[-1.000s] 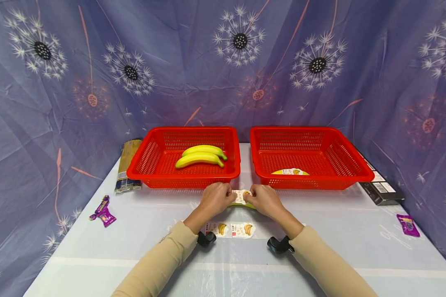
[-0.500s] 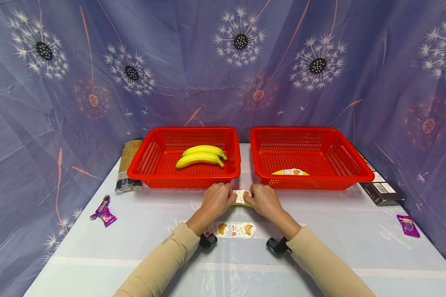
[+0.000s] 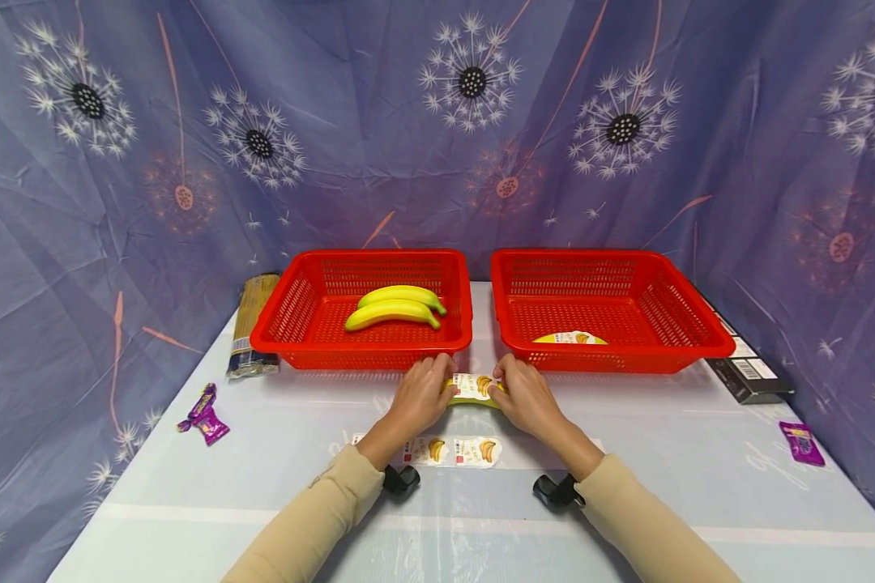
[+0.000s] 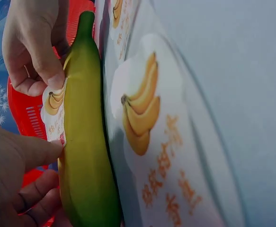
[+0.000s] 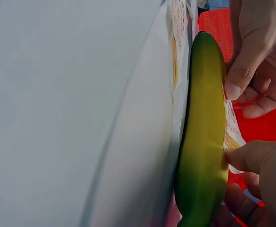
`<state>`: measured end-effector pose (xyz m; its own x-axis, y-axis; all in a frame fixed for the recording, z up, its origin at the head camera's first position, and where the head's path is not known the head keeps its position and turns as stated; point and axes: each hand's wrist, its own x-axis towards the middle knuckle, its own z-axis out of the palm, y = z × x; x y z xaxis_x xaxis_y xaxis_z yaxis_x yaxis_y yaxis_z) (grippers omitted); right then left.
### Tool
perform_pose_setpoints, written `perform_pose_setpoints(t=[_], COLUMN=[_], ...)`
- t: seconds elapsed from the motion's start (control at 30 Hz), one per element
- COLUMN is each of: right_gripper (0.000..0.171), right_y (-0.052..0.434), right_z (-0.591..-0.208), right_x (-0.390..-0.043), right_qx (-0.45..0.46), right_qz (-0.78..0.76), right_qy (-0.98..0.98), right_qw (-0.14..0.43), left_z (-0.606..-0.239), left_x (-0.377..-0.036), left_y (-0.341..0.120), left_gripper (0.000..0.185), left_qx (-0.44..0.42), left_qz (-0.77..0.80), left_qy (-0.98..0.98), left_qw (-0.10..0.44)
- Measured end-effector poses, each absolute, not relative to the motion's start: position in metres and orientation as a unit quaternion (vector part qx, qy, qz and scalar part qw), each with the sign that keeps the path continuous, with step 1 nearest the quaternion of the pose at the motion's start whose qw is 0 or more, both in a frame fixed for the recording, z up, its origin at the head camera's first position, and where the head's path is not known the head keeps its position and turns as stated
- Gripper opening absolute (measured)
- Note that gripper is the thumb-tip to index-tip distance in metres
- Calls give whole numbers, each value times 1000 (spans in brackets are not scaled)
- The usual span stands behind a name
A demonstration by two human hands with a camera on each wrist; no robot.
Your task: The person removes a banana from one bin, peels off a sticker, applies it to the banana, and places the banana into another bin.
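Near edge of worktop [image 3: 189, 518]: sheet of banana stickers [image 3: 455, 451]. Just beyond, mid-worktop, both hands on a green banana [image 3: 472, 400]. Left hand [image 3: 420, 397] and right hand [image 3: 527, 397] curl round its ends, thumbs pressing a sticker [image 3: 474, 385] onto the skin. Best smoothed from the centre outward, banana steadied. Farther back: two red baskets [image 3: 360, 352].

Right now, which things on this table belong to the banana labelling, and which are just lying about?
In the job: banana held by left hand and right hand; its label; sticker sheet; both red baskets.

Lying about: purple candy wrappers; noodle packet; black box.
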<state>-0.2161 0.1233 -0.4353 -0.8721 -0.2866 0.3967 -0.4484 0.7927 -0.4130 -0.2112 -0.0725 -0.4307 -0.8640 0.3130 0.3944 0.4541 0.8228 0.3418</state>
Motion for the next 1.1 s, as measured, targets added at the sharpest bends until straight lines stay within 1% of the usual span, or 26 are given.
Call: perform_pose_setpoints(t=[0.1,0.2,0.33,0.43,0.5,0.6,0.7,1.1], right_gripper=[22,25,38,44,46,46,45,39], right_y=[125,123,120,118,116,115,115,121], right_z=[-437,-438,-438,-437,-437,-436,-436,-440], right_x=[-216,-216,-219,-221,-221,-222,-221,-216], right_qx=[202,197,179,168,163,159,162,214], right_qz=[263,270,268,255,246,238,231,218], right_qy=[-929,-929,-936,-943,-948,-953,-955,-946], right_qw=[162,159,142,130,120,103,91,107], left_z=[-432,-434,-434,-432,-431,-429,-428,-429], left_x=[-210,-209,-209,-208,-208,-207,-206,-207], left_y=[-73,-73,-74,-73,-73,-73,-73,-71], left_gripper=[28,30,32,32,31,31,31,33], left_qx=[-207,-218,-230,-227,-223,-218,-215,-212], left_qz=[-232,-238,-231,-232,-237,-234,-228,-190], left_qy=[-937,-931,-927,-930,-934,-940,-943,-950], left_qw=[158,170,188,172,149,123,114,128])
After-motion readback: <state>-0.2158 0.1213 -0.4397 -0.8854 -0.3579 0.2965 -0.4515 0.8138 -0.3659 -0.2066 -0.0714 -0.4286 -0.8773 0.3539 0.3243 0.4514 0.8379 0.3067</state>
